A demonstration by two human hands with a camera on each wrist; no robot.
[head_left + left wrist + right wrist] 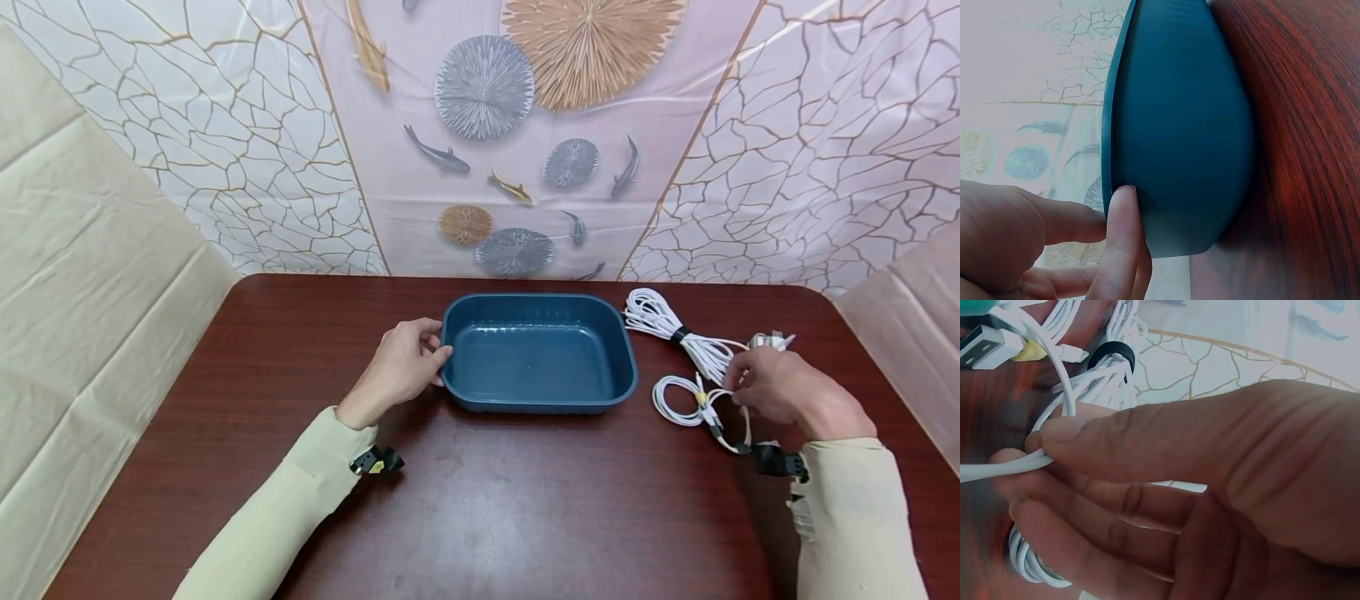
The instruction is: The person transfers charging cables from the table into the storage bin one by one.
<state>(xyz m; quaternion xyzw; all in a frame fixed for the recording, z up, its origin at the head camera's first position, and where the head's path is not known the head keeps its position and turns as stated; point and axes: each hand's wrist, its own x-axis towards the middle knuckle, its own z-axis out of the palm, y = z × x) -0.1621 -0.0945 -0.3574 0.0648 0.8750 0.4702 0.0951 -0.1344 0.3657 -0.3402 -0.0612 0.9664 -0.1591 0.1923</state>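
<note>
A dark blue plastic basin point(528, 367) sits on the table with nothing inside it. My left hand point(405, 358) pinches the basin's left rim, with fingers against the outer wall point(1179, 125). To the right of the basin lies a coiled white USB cable point(678, 418) with a yellow tie. My right hand point(787, 392) pinches a loop of that cable point(1004, 469) between thumb and fingers. The USB plug point(988, 347) shows at the upper left of the right wrist view.
Just behind the USB cable lies a longer white cord point(652, 312), bundled with a black strap point(680, 335). A white plug point(768, 340) sits beyond my right hand. Patterned cloth point(480, 192) hangs behind the dark wooden table point(487, 500).
</note>
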